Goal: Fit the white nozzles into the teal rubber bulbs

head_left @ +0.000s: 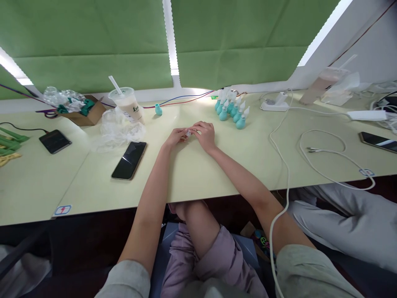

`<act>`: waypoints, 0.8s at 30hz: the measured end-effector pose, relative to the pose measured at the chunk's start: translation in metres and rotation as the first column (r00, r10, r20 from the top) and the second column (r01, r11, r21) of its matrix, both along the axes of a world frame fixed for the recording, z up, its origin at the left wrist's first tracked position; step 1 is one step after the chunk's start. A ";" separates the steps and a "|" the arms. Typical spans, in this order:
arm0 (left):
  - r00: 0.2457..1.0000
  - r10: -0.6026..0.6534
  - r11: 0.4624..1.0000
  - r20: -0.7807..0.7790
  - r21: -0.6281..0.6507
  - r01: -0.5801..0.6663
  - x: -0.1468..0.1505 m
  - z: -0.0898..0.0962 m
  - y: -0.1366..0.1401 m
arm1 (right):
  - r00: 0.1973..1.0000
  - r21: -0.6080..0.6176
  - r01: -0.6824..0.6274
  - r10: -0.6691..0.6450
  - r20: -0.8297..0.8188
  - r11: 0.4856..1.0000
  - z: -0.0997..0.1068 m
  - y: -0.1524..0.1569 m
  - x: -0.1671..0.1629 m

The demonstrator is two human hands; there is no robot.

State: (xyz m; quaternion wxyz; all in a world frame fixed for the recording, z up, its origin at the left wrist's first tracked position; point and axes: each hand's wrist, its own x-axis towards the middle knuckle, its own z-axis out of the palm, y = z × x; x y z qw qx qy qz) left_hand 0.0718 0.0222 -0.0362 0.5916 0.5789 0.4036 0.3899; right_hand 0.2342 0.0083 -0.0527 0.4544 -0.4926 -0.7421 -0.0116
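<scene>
Over the middle of the table, my left hand [177,137] and my right hand [204,134] meet at the fingertips. Pinched between them is a small clear plastic piece [188,133], partly hidden by the fingers. Its exact kind is too small to make out. Beyond my right hand stands a cluster of small teal squeeze bulbs [240,123], several of them with clear pointed tips. A single teal bulb [158,110], with no tip showing, is farther back on the left.
A phone [129,160] lies left of my forearms. Behind it are a plastic bag [119,128], a drink cup [127,103] and a cardboard box [85,116]. On the right are a power strip [275,106], a white cable [283,159] and another phone [378,141]. Someone's grey-trousered leg [344,219] shows at right.
</scene>
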 end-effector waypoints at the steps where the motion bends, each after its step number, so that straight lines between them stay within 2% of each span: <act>1: 1.000 -0.001 1.000 0.000 0.001 0.001 0.000 -0.001 0.001 | 1.000 -0.008 0.000 0.000 -0.004 1.000 0.000 0.000 0.000; 8: 1.000 0.006 1.000 0.023 -0.004 -0.006 -0.001 -0.006 0.005 | 0.999 -0.085 -0.026 0.024 -0.035 0.996 0.003 0.003 0.001; 14: 0.999 -0.027 0.999 0.039 0.042 0.026 0.002 -0.003 0.001 | 0.998 -0.101 -0.020 0.015 -0.053 0.995 0.002 0.003 0.002; 18: 0.998 -0.028 0.999 0.052 0.023 0.027 0.001 -0.003 0.000 | 0.996 -0.118 -0.054 0.044 -0.082 0.992 0.002 0.004 0.002; 21: 0.998 -0.033 0.999 0.048 0.035 0.031 0.001 -0.004 0.001 | 0.989 -0.137 -0.080 0.061 -0.136 0.987 0.003 0.004 0.002; 24: 0.999 -0.014 0.999 0.048 0.053 0.011 0.002 -0.005 0.002 | 0.960 -0.148 -0.163 0.122 -0.250 0.975 0.005 0.004 0.003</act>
